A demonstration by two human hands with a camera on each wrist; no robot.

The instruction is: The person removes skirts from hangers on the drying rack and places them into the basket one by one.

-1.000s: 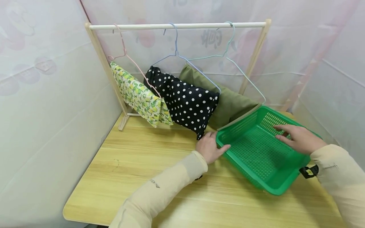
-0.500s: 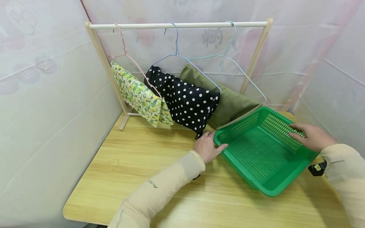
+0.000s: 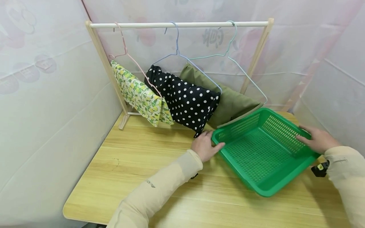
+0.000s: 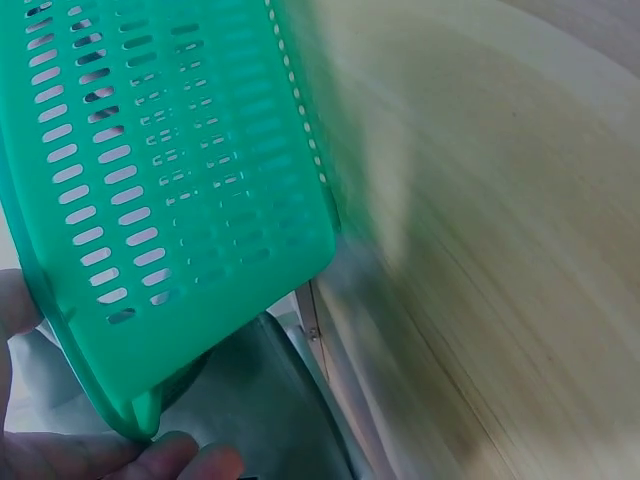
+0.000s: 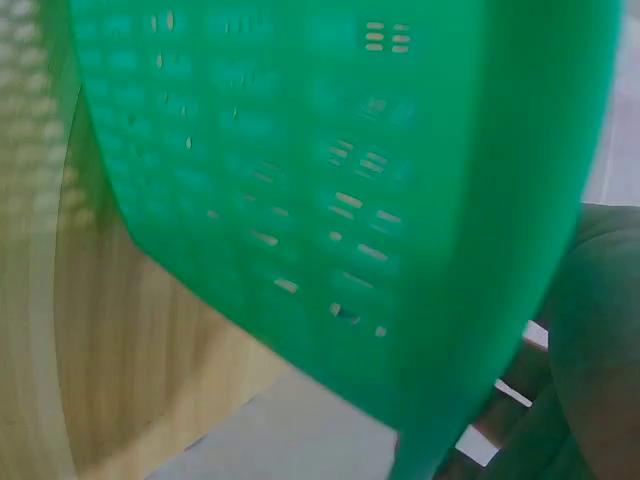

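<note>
A green plastic basket (image 3: 234,165), with slotted walls and nothing inside, is held at an angle at the right part of the table. My left hand (image 3: 204,147) grips its left corner, thumb over the rim and fingers outside; the left wrist view shows fingertips (image 4: 165,455) right at the rim's corner. On the opposite side my right hand (image 3: 320,140) holds the rim, its thumb inside the basket. From the right wrist camera, the basket wall (image 5: 450,200) fills most of the picture, and the fingers lie partly hidden behind the rim.
Behind the basket stands a wooden rack with a white rail (image 3: 137,25). Pink, blue and mint hangers carry a lemon-print cloth (image 3: 139,95), a black polka-dot cloth (image 3: 185,101) and an olive cloth (image 3: 231,104). The olive cloth borders the basket on the wooden table (image 3: 137,158).
My right hand has moved from above the basket's inside rightward to the right rim and taken hold there. The basket and my left hand have shifted slightly left.
</note>
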